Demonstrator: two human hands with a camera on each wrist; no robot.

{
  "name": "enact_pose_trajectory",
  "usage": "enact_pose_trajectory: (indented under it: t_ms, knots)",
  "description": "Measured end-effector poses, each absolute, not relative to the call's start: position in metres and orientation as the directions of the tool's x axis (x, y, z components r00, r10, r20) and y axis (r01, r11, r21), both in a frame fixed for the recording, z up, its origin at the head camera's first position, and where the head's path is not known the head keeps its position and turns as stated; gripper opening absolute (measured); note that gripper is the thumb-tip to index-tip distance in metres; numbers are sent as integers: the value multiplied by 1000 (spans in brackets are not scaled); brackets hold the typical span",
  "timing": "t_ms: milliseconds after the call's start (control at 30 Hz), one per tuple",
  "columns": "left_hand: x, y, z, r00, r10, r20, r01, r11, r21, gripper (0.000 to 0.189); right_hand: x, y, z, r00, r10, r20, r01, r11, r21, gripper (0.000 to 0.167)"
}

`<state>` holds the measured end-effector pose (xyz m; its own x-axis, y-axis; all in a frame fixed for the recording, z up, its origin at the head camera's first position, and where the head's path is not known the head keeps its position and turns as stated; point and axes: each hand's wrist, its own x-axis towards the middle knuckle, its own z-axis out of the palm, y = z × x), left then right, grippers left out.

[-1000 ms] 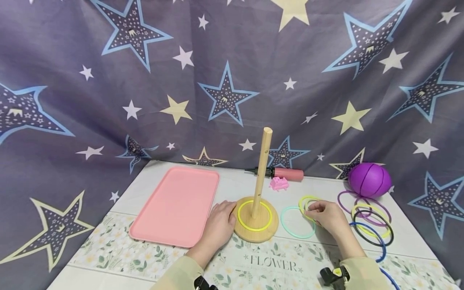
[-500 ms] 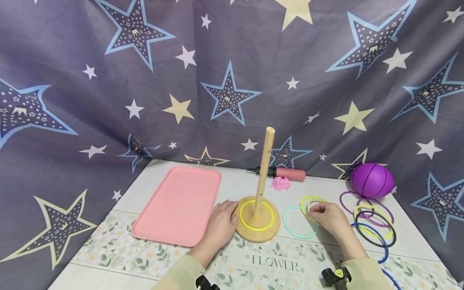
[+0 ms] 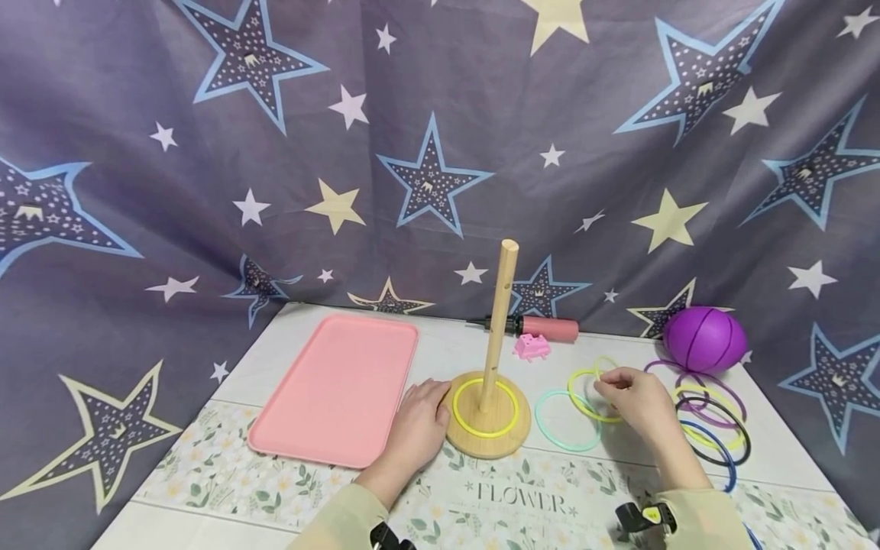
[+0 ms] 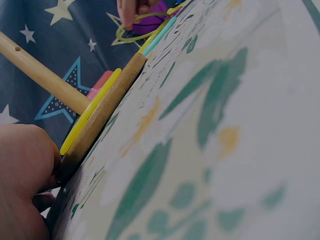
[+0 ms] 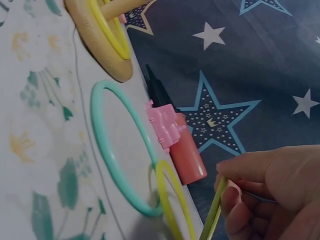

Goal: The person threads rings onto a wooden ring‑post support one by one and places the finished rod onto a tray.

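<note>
My left hand (image 3: 418, 420) rests against the left edge of a wooden ring-toss stand (image 3: 500, 313), its fingers touching the round base. A yellow ring (image 3: 486, 436) lies on that base around the upright peg. To the right, my right hand (image 3: 639, 401) pinches a thin yellow-green ring (image 5: 214, 212) between thumb and fingertips, raised and tilted above the table. Below it lies another yellow ring (image 3: 574, 396), overlapping a teal ring (image 3: 550, 439) on the tabletop. Part of the pinched ring is hidden by the hand or cut off in the right wrist view.
Left of the stand lies a pink tray (image 3: 333, 389). Behind the stand are a red-and-black hand pump (image 3: 550, 329) and a small pink toy (image 3: 532, 347). At the right are a purple ball (image 3: 704, 340) and several purple, yellow, black and blue rings (image 3: 745, 443). A star-patterned curtain (image 3: 275, 176) hangs behind.
My right hand has moved right and slightly up, lifting the yellow-green ring off the yellow one beneath it. My left hand stays at the stand's base.
</note>
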<state>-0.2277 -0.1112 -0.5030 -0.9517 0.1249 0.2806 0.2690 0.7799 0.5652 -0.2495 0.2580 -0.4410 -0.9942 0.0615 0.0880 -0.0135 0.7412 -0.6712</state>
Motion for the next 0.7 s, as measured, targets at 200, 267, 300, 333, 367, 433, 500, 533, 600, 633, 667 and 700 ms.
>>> enact_pose_trajectory:
  t_ms: [200,267,300,333,367,433,500,533,600,633,667,700]
  knots:
    - [-228,-113,-504,-955,120,272,259,785,563,40,-249,262,-436,-975,119,189,-35,756,-654,30]
    - [-228,-113,-504,-956,116,270,254,788,561,40,-249,264,-435,-967,139,216,-38,753,-656,31]
    - [-228,-113,-504,-956,116,270,254,787,562,40,-249,265,-435,-962,153,227,-37,750,-661,31]
    - [-228,-113,-504,-955,116,272,256,786,563,40,-248,266,-434,-956,172,238,-32,746,-665,31]
    - [-228,-113,-504,-955,118,272,257,785,563,40,-248,268,-434,-949,190,250,-28,743,-668,31]
    - [-229,-113,-504,-954,125,271,262,784,562,40,-248,271,-433,-935,232,269,-13,736,-677,31]
    - [-229,-112,-504,-954,131,271,268,781,564,41,-246,273,-432,-923,268,276,6,728,-685,31]
    - [-229,-112,-504,-953,132,272,269,781,564,41,-246,274,-431,-919,280,277,12,723,-691,32]
    - [-229,-112,-504,-954,130,272,267,781,564,40,-245,274,-430,-914,301,271,23,706,-708,33]
    - [-229,-112,-504,-954,128,271,265,781,565,40,-245,274,-429,-913,310,266,28,696,-718,34]
    - [-229,-112,-503,-954,126,272,264,781,566,40,-245,274,-428,-911,318,263,30,687,-726,34]
    - [-228,-112,-503,-954,125,273,264,781,566,40,-245,274,-428,-909,326,260,32,676,-736,35]
